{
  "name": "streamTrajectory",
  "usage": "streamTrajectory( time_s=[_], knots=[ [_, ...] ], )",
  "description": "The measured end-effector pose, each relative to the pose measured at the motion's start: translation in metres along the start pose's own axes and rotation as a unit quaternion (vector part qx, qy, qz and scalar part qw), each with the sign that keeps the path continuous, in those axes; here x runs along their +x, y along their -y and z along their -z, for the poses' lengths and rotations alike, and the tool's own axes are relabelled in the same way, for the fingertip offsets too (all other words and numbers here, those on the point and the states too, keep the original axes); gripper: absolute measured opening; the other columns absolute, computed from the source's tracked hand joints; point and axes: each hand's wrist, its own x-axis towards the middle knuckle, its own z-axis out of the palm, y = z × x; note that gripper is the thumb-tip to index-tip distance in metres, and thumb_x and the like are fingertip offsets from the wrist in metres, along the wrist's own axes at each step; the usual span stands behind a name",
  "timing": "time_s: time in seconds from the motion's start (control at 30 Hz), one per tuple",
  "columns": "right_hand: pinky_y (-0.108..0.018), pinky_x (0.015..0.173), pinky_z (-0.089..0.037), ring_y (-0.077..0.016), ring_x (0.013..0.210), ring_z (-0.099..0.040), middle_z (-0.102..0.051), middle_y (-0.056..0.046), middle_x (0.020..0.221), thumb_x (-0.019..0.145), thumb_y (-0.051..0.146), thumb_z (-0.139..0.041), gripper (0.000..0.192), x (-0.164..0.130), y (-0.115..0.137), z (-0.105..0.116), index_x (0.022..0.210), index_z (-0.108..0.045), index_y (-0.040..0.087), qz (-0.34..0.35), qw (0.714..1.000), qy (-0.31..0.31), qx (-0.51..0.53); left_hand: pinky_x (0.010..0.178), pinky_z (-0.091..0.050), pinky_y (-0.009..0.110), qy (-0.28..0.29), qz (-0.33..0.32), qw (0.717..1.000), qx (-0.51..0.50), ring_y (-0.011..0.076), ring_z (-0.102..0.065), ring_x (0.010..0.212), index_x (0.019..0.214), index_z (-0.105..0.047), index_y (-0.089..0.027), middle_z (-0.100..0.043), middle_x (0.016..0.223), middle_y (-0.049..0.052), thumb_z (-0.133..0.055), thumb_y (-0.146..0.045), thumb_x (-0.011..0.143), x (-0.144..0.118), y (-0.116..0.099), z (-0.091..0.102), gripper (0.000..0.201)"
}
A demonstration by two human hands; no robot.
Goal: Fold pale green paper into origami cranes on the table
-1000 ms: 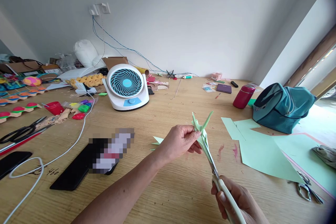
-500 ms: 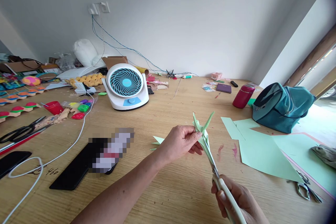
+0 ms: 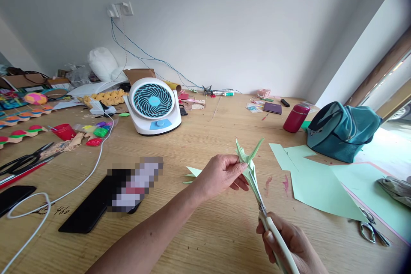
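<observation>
the folded green paper (image 3: 248, 167) is pinched in the left hand (image 3: 221, 175), thumb and fingers pressed together on its upper part, just below the two pointed flaps that fan out above the fingertips. the cream-handled scissors (image 3: 272, 235) are gripped in the right hand (image 3: 289, 244), fingers wrapped tight round the handles, and the blades are run up into the lower edge of the paper, just under the left hand. both are held up over the table (image 3: 205, 231), nothing rested on it.

to be done well, the paper should be kept taut and the layers squeezed flat, so that none slips out of line as the blades close. the cut is best made with the inner part of the blades, in short bites, and the paper turned to the scissors rather than the wrist twisted. the left fingertips sit close to the blade tips and should be kept clear. a loose green sheet (image 3: 317, 188) lies to the right of both hands, and small green offcuts (image 3: 192, 173) just left of the left hand.
</observation>
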Motion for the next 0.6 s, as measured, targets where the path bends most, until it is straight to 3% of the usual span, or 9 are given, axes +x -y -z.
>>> streamTrajectory(
  time_s=[0.6],
  knots=[
    [-0.024,0.053,-0.037,-0.0127,0.054,-0.042,-0.047,0.002,0.058,0.093,0.063,-0.046,0.048,0.005,-0.012,0.002,0.081,-0.06,0.019,0.034,0.998,0.0,-0.058,0.058,-0.053,0.018,-0.081,-0.038,0.996,0.009,0.0143,-0.073,0.067,0.083,-0.062,-0.014,-0.071,0.074,0.005,-0.056,-0.043,0.091,0.001,-0.007,0.006,0.031]
  ],
)
